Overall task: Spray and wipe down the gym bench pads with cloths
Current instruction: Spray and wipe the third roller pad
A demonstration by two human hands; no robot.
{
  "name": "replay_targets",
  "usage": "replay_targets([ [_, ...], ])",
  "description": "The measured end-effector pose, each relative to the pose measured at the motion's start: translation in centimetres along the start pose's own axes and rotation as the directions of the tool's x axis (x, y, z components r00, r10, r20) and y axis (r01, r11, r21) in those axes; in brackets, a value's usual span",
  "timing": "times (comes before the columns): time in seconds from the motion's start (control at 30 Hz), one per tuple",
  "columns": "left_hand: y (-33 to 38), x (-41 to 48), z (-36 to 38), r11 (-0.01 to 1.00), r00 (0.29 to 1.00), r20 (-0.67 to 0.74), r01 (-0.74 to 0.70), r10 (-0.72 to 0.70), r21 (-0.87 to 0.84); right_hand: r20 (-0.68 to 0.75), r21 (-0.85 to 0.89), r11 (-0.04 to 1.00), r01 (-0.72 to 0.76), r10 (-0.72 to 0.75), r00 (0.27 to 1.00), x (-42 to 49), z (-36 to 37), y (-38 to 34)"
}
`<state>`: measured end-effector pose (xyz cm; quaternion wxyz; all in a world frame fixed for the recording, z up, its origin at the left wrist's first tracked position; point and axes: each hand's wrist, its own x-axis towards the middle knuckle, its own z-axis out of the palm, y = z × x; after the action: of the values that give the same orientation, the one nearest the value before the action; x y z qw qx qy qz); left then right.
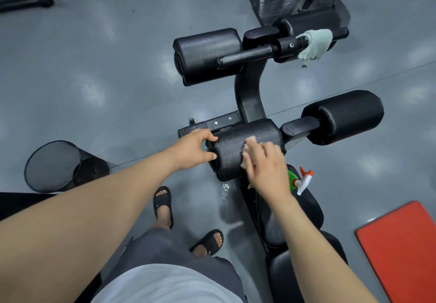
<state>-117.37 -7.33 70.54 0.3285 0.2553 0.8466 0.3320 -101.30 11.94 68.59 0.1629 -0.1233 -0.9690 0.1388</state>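
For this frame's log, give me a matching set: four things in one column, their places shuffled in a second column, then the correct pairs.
Things:
1. spray bottle
2. pale green cloth
3. mesh bin
4. left hand

Places:
A. draped over the far bar
B. gripping the end of the near roller pad
C. lying on the seat pad
D. standing on the floor at the left

Pairs: 1-C, 2-A, 3-D, 4-B
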Motion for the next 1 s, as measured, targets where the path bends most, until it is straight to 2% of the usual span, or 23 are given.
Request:
replay_targets([
  [0.07,0.0,0.0,0.0,1.0,1.0,0.011,0.028,-0.028,-0.006,-0.07,0.071,0.977,-0.199,0.204,0.976,0.4,-0.3,2.3],
  [0.13,-0.1,-0.1,0.2,0.999,0.999,0.021,0.049,-0.049,-0.019,-0.101,0.119,0.92,-0.374,0.386,0.917,0.6,-0.3,3.2],
  [0.2,-0.2,-0.2,0.3,0.998,0.998,0.02,0.054,-0.053,-0.021,-0.107,0.105,0.885,-0.453,0.463,0.88,0.7,0.1,2.3],
  [0.27,-0.2,-0.3,0.4,0.999,0.999,0.023,0.049,-0.049,-0.015,-0.11,0.072,0.903,-0.424,0.429,0.896,0.3,0.7,0.3],
  [0.37,-0.2,-0.3,0.3,0.999,0.999,0.04,0.037,-0.037,-0.004,-0.037,0.031,0.983,-0.183,0.184,0.982,-1.1,1.2,-1.9],
  [0.43,-0.2,-0.3,0.1,0.999,0.998,0.05,0.032,-0.032,-0.005,-0.011,0.045,0.997,-0.055,0.055,0.998,-1.1,0.8,-0.9],
  [0.5,-0.1,-0.3,0.0,0.999,0.998,0.063,0.031,-0.032,0.009,-0.048,0.108,0.988,-0.108,0.114,0.992,-0.6,0.1,1.1],
  [0.6,-0.1,-0.3,0.1,0.999,0.998,0.065,0.025,-0.027,0.019,-0.097,0.209,0.912,-0.354,0.379,0.92,0.5,-0.5,2.9],
  [0.67,-0.2,-0.4,0.2,0.999,0.998,0.062,0.03,-0.031,0.014,-0.11,0.231,0.885,-0.404,0.437,0.893,0.8,0.0,2.4],
  [0.77,-0.1,-0.5,0.2,1.0,0.998,0.061,0.02,-0.021,0.017,-0.144,0.213,0.911,-0.353,0.386,0.911,0.1,1.4,0.2],
  [0.87,0.0,-0.5,0.3,1.0,0.998,0.055,0.009,-0.011,0.028,-0.075,0.185,0.973,-0.141,0.157,0.985,-1.4,2.2,-2.0],
  [0.93,0.0,-0.5,0.4,0.999,0.999,0.045,-0.005,0.003,0.051,-0.039,0.166,0.986,-0.02,0.027,0.999,-1.4,2.0,-1.8],
  [1.0,0.0,-0.7,0.5,0.998,0.999,0.04,-0.016,0.014,0.064,-0.016,0.16,0.987,-0.028,0.031,0.999,-0.4,1.4,-0.1],
])
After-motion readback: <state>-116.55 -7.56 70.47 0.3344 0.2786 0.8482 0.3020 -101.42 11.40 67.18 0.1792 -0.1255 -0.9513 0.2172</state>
